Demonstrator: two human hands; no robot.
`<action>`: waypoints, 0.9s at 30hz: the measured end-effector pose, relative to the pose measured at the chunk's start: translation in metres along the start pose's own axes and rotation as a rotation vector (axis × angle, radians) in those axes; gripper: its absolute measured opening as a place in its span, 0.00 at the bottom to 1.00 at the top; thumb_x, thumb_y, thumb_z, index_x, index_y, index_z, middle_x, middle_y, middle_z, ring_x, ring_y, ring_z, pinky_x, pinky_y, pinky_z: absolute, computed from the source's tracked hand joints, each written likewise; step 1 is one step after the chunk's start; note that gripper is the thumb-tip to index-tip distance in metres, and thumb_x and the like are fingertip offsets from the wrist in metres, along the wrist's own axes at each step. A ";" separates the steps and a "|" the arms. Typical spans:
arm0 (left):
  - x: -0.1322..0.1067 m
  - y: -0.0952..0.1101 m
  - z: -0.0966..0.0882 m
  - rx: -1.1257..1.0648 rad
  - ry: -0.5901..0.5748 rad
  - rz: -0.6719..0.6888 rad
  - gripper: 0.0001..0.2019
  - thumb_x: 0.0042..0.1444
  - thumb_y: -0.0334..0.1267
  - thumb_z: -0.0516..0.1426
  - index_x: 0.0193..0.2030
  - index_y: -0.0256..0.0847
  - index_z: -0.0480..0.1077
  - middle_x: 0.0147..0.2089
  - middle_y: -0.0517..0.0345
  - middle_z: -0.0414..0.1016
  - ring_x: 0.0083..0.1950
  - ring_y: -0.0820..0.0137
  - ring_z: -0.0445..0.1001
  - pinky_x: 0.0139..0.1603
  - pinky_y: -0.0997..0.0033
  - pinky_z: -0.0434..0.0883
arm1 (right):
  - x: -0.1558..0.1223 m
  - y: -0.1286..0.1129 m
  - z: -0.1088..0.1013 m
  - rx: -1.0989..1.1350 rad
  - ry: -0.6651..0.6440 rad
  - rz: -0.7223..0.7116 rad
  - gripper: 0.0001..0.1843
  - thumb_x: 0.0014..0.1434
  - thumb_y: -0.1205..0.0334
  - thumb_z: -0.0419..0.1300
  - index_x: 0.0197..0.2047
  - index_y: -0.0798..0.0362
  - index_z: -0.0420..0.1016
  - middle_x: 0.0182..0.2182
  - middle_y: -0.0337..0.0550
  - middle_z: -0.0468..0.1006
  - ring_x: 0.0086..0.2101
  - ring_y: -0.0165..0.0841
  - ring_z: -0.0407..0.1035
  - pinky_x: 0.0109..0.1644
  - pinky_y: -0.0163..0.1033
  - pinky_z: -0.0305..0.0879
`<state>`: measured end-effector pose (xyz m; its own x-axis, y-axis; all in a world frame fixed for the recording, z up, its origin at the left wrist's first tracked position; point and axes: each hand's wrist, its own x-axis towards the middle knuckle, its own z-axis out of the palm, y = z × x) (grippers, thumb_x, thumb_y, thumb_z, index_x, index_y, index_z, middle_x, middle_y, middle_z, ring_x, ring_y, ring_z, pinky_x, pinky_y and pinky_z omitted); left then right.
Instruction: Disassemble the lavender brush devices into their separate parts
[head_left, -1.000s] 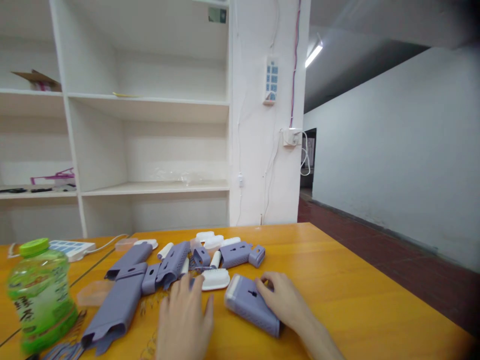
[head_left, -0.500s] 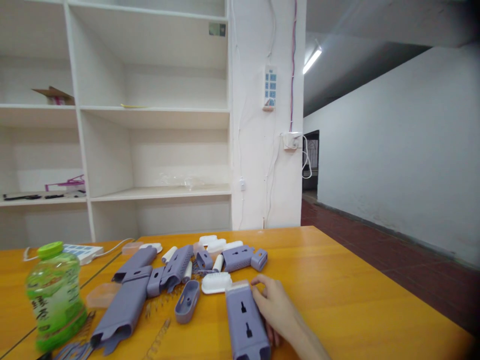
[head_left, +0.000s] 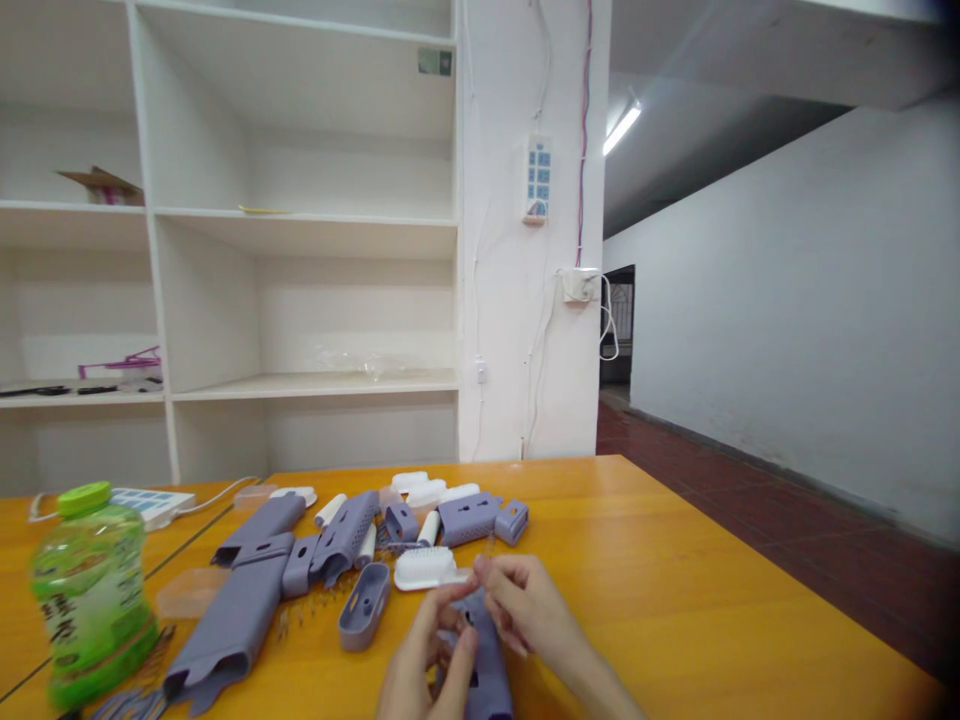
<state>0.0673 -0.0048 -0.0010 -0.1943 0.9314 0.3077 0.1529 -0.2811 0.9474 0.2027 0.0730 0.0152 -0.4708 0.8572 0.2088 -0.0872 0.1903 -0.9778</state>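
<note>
In the head view, a purple plastic casing (head_left: 491, 670) with dark slots lies at the front of the table, partly covered by my hands. My left hand (head_left: 431, 655) curls against its left side, thumb bent over it. Over the casing's far end, my right hand (head_left: 532, 605) has thumb and forefinger pinched near my left fingertips; what they hold is too small to make out. Just beyond is a white bristled brush piece (head_left: 424, 568). To the left sits a purple end cap (head_left: 364, 606), hollow side up.
Further left lie a longer purple casing (head_left: 229, 630), loose springs (head_left: 300, 610) and a green-capped bottle (head_left: 94, 600). More purple casings (head_left: 466, 518) and white pieces (head_left: 426, 493) sit toward the back. White shelves (head_left: 315, 385) and a pillar (head_left: 529, 400) stand behind the table.
My left hand has come into view at the casing's left side. My right hand has moved from the casing's right edge to a pinch above its far end. The view has shifted slightly.
</note>
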 end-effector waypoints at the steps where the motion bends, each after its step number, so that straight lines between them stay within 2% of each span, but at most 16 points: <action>1: 0.006 0.010 0.009 0.021 -0.049 0.048 0.25 0.56 0.58 0.59 0.53 0.43 0.71 0.35 0.55 0.75 0.27 0.69 0.73 0.25 0.75 0.67 | 0.001 0.001 -0.002 0.058 -0.002 0.000 0.31 0.57 0.32 0.60 0.29 0.56 0.73 0.12 0.28 0.59 0.10 0.20 0.47 0.12 0.30 0.39; 3: 0.019 0.030 0.018 0.142 -0.138 0.135 0.17 0.61 0.51 0.56 0.50 0.43 0.73 0.38 0.53 0.77 0.35 0.65 0.77 0.36 0.71 0.71 | 0.003 0.000 -0.008 0.182 0.056 0.000 0.29 0.54 0.34 0.63 0.31 0.55 0.72 0.13 0.27 0.60 0.10 0.19 0.46 0.12 0.29 0.39; 5: 0.035 0.045 0.014 0.320 -0.090 0.237 0.14 0.63 0.49 0.55 0.49 0.46 0.74 0.41 0.54 0.79 0.38 0.63 0.77 0.40 0.70 0.71 | 0.006 -0.001 -0.019 0.327 0.173 0.025 0.30 0.52 0.32 0.64 0.34 0.54 0.72 0.14 0.25 0.59 0.10 0.18 0.45 0.12 0.28 0.38; 6: 0.043 0.048 0.008 0.421 -0.031 0.293 0.14 0.63 0.48 0.54 0.50 0.48 0.74 0.42 0.54 0.79 0.39 0.62 0.77 0.40 0.69 0.70 | 0.007 -0.002 -0.025 0.399 0.251 0.043 0.30 0.51 0.32 0.64 0.35 0.54 0.72 0.14 0.25 0.58 0.10 0.18 0.45 0.12 0.28 0.38; 8: 0.060 0.046 -0.012 0.608 0.048 0.390 0.13 0.65 0.47 0.52 0.49 0.47 0.73 0.44 0.54 0.79 0.44 0.61 0.76 0.42 0.68 0.69 | 0.009 0.000 -0.039 0.507 0.412 0.077 0.28 0.49 0.35 0.66 0.36 0.53 0.72 0.14 0.25 0.58 0.10 0.19 0.46 0.13 0.28 0.38; 11: 0.078 0.024 -0.046 0.873 0.078 0.457 0.13 0.67 0.41 0.48 0.48 0.44 0.72 0.45 0.53 0.77 0.47 0.61 0.75 0.48 0.65 0.67 | 0.011 0.009 -0.060 0.562 0.567 0.088 0.25 0.47 0.41 0.68 0.36 0.53 0.71 0.16 0.26 0.62 0.12 0.21 0.51 0.14 0.27 0.40; 13: 0.082 0.007 -0.064 1.031 0.074 0.446 0.12 0.67 0.37 0.48 0.46 0.43 0.73 0.46 0.52 0.76 0.50 0.60 0.73 0.51 0.64 0.66 | 0.011 0.016 -0.069 0.579 0.604 0.078 0.24 0.47 0.45 0.70 0.38 0.53 0.71 0.18 0.27 0.65 0.14 0.20 0.54 0.16 0.27 0.45; 15: 0.081 -0.006 -0.073 1.140 0.104 0.374 0.11 0.65 0.36 0.49 0.45 0.41 0.73 0.46 0.50 0.75 0.50 0.59 0.72 0.51 0.63 0.65 | 0.010 0.024 -0.073 0.601 0.619 0.073 0.23 0.45 0.50 0.72 0.37 0.53 0.70 0.20 0.28 0.67 0.16 0.21 0.58 0.18 0.26 0.51; 17: 0.077 -0.014 -0.074 1.193 0.132 0.310 0.11 0.64 0.35 0.50 0.45 0.38 0.73 0.45 0.48 0.75 0.49 0.58 0.72 0.49 0.61 0.65 | 0.010 0.028 -0.073 0.617 0.610 0.079 0.22 0.43 0.55 0.74 0.36 0.53 0.69 0.21 0.29 0.69 0.18 0.22 0.60 0.19 0.27 0.53; 20: 0.073 -0.020 -0.070 1.202 0.111 0.307 0.11 0.63 0.31 0.49 0.43 0.39 0.74 0.42 0.49 0.75 0.48 0.58 0.72 0.47 0.61 0.65 | 0.009 0.032 -0.071 0.621 0.581 0.093 0.20 0.44 0.59 0.75 0.35 0.53 0.69 0.21 0.30 0.70 0.18 0.23 0.62 0.20 0.27 0.54; 24: 0.074 -0.018 -0.070 1.139 0.084 0.351 0.12 0.64 0.31 0.48 0.42 0.40 0.73 0.43 0.50 0.75 0.49 0.60 0.72 0.49 0.63 0.66 | 0.008 0.034 -0.071 0.601 0.564 0.093 0.20 0.44 0.58 0.75 0.36 0.55 0.73 0.21 0.32 0.71 0.19 0.24 0.64 0.21 0.28 0.56; 27: 0.071 0.002 -0.074 1.078 0.136 0.370 0.12 0.65 0.35 0.48 0.46 0.40 0.72 0.48 0.49 0.75 0.52 0.59 0.71 0.53 0.62 0.67 | 0.008 0.038 -0.074 0.581 0.568 0.097 0.22 0.42 0.55 0.75 0.37 0.56 0.75 0.20 0.31 0.70 0.19 0.24 0.64 0.21 0.28 0.56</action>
<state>-0.0175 0.0442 0.0293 -0.0572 0.7817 0.6210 0.9602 -0.1274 0.2487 0.2605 0.1228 -0.0192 0.0032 0.9985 -0.0538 -0.5838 -0.0418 -0.8108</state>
